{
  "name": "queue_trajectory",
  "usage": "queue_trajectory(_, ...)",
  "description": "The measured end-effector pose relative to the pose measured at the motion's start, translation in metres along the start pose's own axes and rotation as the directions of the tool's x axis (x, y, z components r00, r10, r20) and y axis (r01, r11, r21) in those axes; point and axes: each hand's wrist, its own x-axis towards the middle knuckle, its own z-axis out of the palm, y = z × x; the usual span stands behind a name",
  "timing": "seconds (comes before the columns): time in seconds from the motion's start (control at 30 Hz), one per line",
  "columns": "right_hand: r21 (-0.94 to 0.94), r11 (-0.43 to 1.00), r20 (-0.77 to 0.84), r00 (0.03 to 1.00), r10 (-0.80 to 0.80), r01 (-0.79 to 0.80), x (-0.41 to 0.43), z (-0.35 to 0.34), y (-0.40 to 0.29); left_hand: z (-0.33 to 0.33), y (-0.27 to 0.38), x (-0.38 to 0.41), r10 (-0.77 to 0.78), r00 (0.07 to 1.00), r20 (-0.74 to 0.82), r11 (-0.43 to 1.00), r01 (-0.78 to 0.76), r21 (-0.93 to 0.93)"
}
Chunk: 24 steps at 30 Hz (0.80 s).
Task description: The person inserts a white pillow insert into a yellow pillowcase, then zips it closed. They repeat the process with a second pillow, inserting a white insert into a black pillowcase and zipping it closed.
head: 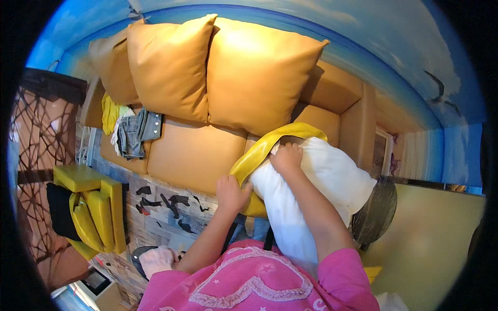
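Note:
A yellow leather-like cushion cover [268, 144] lies around one end of a white pillow insert [323, 167], its opening partly over the pillow. My left hand [232, 194] grips the cover's edge on its left side. My right hand [287, 157] is closed on the white pillow near the cover's mouth, its fingertips partly hidden. The rest of the pillow hangs down towards my lap, beside my right forearm. Beyond my hands is a tan sofa [194, 159].
Large tan cushions [260, 74] lean on the sofa's back. Folded jeans [134, 132] and yellow cloth [110, 114] lie at its left. A yellow armchair [113, 214] stands at left, dark scraps [175, 204] lie on the floor, and a round dark stool [375, 214] is at right.

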Motion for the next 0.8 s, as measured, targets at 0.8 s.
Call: queue_trajectory(0.8,-0.161,0.923,0.584,0.788,-0.195,0.348,-0.043,-0.007,-0.025,-0.043,-0.002,-0.046,0.299,0.953,0.056,0.749,-0.198,-0.633)
